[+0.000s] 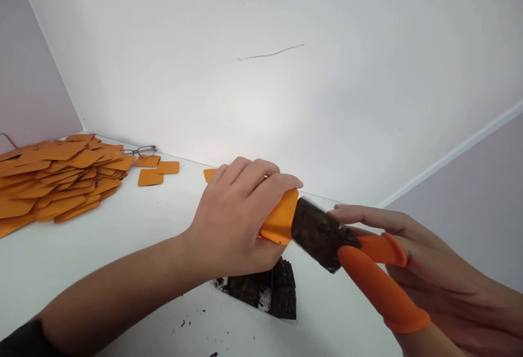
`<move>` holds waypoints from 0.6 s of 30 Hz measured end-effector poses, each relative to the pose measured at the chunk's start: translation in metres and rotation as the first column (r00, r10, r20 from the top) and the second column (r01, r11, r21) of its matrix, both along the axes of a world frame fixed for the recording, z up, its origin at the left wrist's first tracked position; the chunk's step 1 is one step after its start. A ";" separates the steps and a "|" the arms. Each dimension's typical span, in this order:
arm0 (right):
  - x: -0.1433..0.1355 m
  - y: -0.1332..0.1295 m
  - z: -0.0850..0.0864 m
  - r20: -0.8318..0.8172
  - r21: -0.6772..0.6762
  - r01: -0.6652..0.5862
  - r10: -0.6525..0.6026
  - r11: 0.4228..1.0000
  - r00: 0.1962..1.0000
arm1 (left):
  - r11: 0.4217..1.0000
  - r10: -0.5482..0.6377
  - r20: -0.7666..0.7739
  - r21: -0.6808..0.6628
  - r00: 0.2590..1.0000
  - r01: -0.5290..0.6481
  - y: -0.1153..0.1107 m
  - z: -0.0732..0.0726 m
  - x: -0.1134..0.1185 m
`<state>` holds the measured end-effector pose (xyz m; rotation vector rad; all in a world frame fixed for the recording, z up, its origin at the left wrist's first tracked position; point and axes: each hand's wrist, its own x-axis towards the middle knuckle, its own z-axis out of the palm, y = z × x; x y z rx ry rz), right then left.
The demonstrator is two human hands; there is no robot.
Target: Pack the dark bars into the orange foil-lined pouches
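Dark slab point(321, 234) above crumb-strewn table point(153, 215), white wall point(261, 106).

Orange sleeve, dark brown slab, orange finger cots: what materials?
Orange sleeve: likely card or stiff paper, matte; thin, flat, clean-cut edge.

Dark brown slab: perhaps pressed plant matter, faint sheen; rough, uneven surface. Exact material can't be told.

Orange finger cots: probably latex or similar rubber, matte; snug fit, thick rolled rims.

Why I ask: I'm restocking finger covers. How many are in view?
2: one cover on the thumb of the right hand, another on a finger above it. The left hand may hide more.
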<state>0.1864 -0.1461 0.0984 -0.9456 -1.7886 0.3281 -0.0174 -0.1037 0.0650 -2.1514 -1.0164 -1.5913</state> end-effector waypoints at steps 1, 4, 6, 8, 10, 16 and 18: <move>0.001 0.001 0.000 0.029 0.021 -0.005 0.005 1.000 1.000 | 1.000 -0.005 -0.012 -0.014 1.000 0.004 0.000 0.000 0.000; 0.002 0.003 0.000 0.102 0.038 0.006 -0.009 0.999 0.995 | 0.998 -0.016 -0.034 -0.066 0.999 0.014 0.002 -0.002 0.002; 0.001 0.005 0.000 0.120 0.011 0.037 -0.038 0.999 0.992 | 0.997 -0.017 -0.035 -0.082 0.999 0.014 0.003 -0.002 0.003; 0.002 0.006 -0.002 0.132 -0.018 0.081 -0.078 0.997 0.988 | 0.996 -0.013 -0.031 -0.083 0.999 0.011 0.004 -0.003 0.004; 0.004 0.009 -0.004 0.149 -0.036 0.107 -0.101 0.994 0.984 | 0.996 -0.004 -0.020 -0.090 1.000 0.002 0.004 -0.004 0.004; 0.007 0.019 -0.005 0.224 -0.072 0.023 -0.006 0.997 0.975 | 0.988 -0.021 -0.086 -0.156 0.996 0.007 0.004 -0.008 0.008; 0.001 0.020 -0.004 0.246 -0.112 -0.031 0.058 0.993 0.968 | 0.991 -0.067 -0.124 -0.126 0.990 0.051 0.003 -0.011 0.011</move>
